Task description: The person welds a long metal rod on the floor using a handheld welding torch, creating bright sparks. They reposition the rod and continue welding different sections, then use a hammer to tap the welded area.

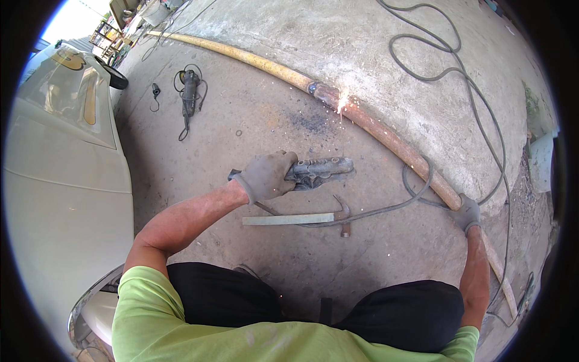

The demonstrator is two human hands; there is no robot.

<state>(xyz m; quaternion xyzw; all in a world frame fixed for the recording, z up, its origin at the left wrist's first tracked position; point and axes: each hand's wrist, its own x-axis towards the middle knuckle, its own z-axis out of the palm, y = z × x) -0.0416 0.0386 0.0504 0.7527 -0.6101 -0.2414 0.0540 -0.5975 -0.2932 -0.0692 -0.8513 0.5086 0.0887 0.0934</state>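
My left hand (268, 175), in a grey glove, is closed around a dark, elongated tool (322, 168) with a rounded end and ring-like marks; its exact kind is unclear. At the right, my gloved right hand (467, 213) grips a long rusty pipe (392, 142) near its near end. That pipe meets a yellowish pipe (241, 55) at a dark joint (313, 89). Bright sparks (342, 104) fly from the rusty part just right of the joint. A hammer (289, 219) with a pale handle lies on the floor below my left hand.
A light-coloured car (66, 175) stands along the left. An angle grinder (190, 90) with its cord lies on the concrete floor, beside a small dark object (155, 92). A long dark cable (476, 96) loops across the right side and around the pipe. Dark grit (313, 122) lies below the joint.
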